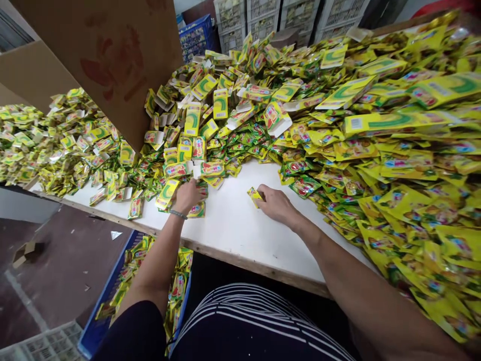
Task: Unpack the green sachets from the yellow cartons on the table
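My left hand (189, 196), with a dark bracelet at its wrist, reaches over the near edge of a pile of small yellow boxes (192, 119). Its fingers touch the boxes there, but their tips are partly hidden, so I cannot tell what they grip. To the right, above the white tabletop (225, 220), my right hand (273, 201) is closed on a small yellow packet (254, 194). A large heap of flat yellow and green packets (394, 200) covers the table's right side.
A brown cardboard box (112, 60) stands tilted among the piles at the upper left. Under the table edge, a blue crate (108, 291) holds more packets. White crates (263, 20) are stacked behind the table, beside a blue basket (196, 37).
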`<state>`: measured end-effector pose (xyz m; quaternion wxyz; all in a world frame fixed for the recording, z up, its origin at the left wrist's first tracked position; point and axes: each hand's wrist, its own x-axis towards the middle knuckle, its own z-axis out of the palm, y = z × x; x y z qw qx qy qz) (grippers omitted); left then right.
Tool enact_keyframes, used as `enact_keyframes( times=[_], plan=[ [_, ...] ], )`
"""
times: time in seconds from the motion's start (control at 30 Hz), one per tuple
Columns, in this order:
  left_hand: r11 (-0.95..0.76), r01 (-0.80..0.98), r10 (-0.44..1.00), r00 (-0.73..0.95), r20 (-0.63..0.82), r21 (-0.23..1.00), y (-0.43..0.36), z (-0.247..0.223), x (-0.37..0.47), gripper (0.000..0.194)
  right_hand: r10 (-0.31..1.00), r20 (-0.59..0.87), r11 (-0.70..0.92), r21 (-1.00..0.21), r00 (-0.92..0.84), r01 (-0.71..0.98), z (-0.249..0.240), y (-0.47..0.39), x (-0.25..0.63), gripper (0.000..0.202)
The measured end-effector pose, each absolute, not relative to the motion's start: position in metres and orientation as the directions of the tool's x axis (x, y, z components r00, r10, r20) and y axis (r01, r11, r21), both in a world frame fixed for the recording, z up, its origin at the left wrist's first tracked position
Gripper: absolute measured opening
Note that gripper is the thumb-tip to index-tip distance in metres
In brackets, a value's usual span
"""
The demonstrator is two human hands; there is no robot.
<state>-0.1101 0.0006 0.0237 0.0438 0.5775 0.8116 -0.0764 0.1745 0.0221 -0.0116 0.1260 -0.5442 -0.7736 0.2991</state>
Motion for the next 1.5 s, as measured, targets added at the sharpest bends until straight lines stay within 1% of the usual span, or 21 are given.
enact_keyframes(
  times=[0.07, 0.17, 0.23, 0.27, 0.33, 0.43, 0.53, 0.67, 0.73, 0.8, 0.83, 0.9, 0.97, 1.07, 1.17, 1.3, 1.37, 1.5],
  plan=[
    [0.312, 0.95, 0.941, -0.305, -0.145, 0.03, 0.0, 0.018, -0.095, 0.058, 0.922, -0.1, 0.204, -0.697, -0.374, 0.687, -0.013, 0.023, 0.173, 0.009],
    [0.244, 0.948, 0.968, -0.226, -0.109, 0.205, -0.003, 0.01, -0.072, 0.048, 0.92, -0.057, 0.162, -0.846, -0.389, 0.507, -0.019, 0.028, 0.174, 0.013],
    [0.192, 0.921, 0.981, -0.167, -0.1, 0.338, -0.005, 0.006, -0.061, 0.041, 0.92, -0.048, 0.127, -0.902, -0.389, 0.413, -0.023, 0.031, 0.176, 0.017],
    [0.168, 0.9, 0.985, -0.141, -0.096, 0.403, -0.007, 0.004, -0.056, 0.038, 0.921, -0.051, 0.115, -0.912, -0.386, 0.393, -0.025, 0.032, 0.177, 0.017],
    [0.132, 0.851, 0.991, -0.108, -0.076, 0.508, -0.009, 0.002, -0.047, 0.032, 0.928, -0.058, 0.108, -0.904, -0.368, 0.414, -0.025, 0.034, 0.18, 0.015],
    [0.108, 0.778, 0.993, -0.12, -0.022, 0.619, -0.01, 0.0, -0.036, 0.023, 0.942, -0.047, 0.12, -0.877, -0.332, 0.464, -0.022, 0.035, 0.183, 0.016],
    [0.081, 0.713, 0.993, -0.118, 0.004, 0.696, -0.008, -0.004, -0.029, 0.017, 0.949, -0.026, 0.114, -0.899, -0.313, 0.422, -0.023, 0.035, 0.183, 0.022],
    [0.062, 0.662, 0.989, -0.14, 0.041, 0.747, -0.005, -0.012, -0.026, 0.025, 0.938, -0.075, 0.073, -0.912, -0.338, 0.404, -0.032, 0.036, 0.18, 0.022],
    [0.063, 0.541, 0.989, -0.148, 0.021, 0.839, -0.006, -0.016, -0.025, 0.03, 0.933, -0.051, 0.083, -0.932, -0.355, 0.353, -0.035, 0.038, 0.18, 0.019],
    [0.069, 0.301, 0.994, -0.104, -0.039, 0.951, -0.008, -0.02, -0.024, 0.036, 0.936, -0.004, 0.1, -0.956, -0.353, 0.274, -0.036, 0.04, 0.181, 0.021],
    [0.083, 0.168, 0.995, -0.068, -0.072, 0.982, -0.01, -0.021, -0.024, 0.039, 0.936, 0.016, 0.108, -0.964, -0.352, 0.244, -0.035, 0.04, 0.182, 0.024],
    [0.128, -0.021, 0.992, -0.011, -0.128, 0.992, -0.013, -0.022, -0.023, 0.045, 0.934, 0.035, 0.114, -0.972, -0.357, 0.204, -0.032, 0.039, 0.181, 0.029],
    [0.179, -0.088, 0.984, 0.005, -0.179, 0.98, -0.015, -0.022, -0.023, 0.049, 0.929, 0.041, 0.117, -0.976, -0.368, 0.186, -0.028, 0.036, 0.179, 0.03],
    [0.22, -0.145, 0.976, 0.022, -0.219, 0.965, -0.017, -0.021, -0.024, 0.046, 0.915, 0.042, 0.141, -0.965, -0.4, 0.221, -0.026, 0.032, 0.175, 0.026],
    [0.233, -0.182, 0.972, 0.018, -0.233, 0.955, -0.017, -0.02, -0.024, 0.041, 0.916, 0.056, 0.16, -0.959, -0.396, 0.234, -0.027, 0.032, 0.175, 0.023],
    [0.254, -0.196, 0.966, -0.003, -0.26, 0.947, -0.017, -0.019, -0.021, 0.042, 0.941, 0.066, 0.116, -0.984, -0.331, 0.134, -0.029, 0.034, 0.174, 0.025],
    [0.274, -0.215, 0.96, -0.001, -0.281, 0.937, -0.017, -0.018, -0.021, 0.04, 0.934, 0.071, 0.135, -0.978, -0.351, 0.161, -0.03, 0.032, 0.171, 0.023],
    [0.295, -0.206, 0.954, 0.008, -0.3, 0.933, -0.018, -0.016, -0.021, 0.028, 0.907, 0.087, 0.207, -0.945, -0.412, 0.254, -0.027, 0.026, 0.168, 0.021]
  ],
)
